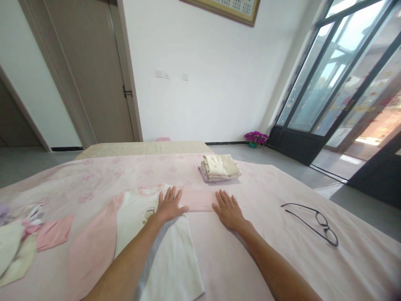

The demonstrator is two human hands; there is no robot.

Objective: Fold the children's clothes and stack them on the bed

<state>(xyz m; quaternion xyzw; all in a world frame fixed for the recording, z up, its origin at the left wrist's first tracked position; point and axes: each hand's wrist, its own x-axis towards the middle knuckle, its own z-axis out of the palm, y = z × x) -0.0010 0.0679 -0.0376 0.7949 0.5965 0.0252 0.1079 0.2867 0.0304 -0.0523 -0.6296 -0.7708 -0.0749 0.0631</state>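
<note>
A white long-sleeved shirt [173, 255] with pink sleeves and a small printed figure on its chest lies spread on the pink sheet. My left hand [169, 205] rests flat on its upper chest near the shoulder, fingers spread. The sleeve on the right stretches straight out sideways, and my right hand [228, 211] lies flat at its far end, covering the cuff. The other sleeve slants down towards me, partly behind my left forearm. Neither hand grips anything.
A folded stack of clothes [221, 167] sits beyond my right hand. Black-framed glasses [326, 228] lie at the right on the pink sheet [266, 188]. Loose garments [53, 234] are heaped at the left edge. Purple flowers [256, 137] stand on the floor near the glass door.
</note>
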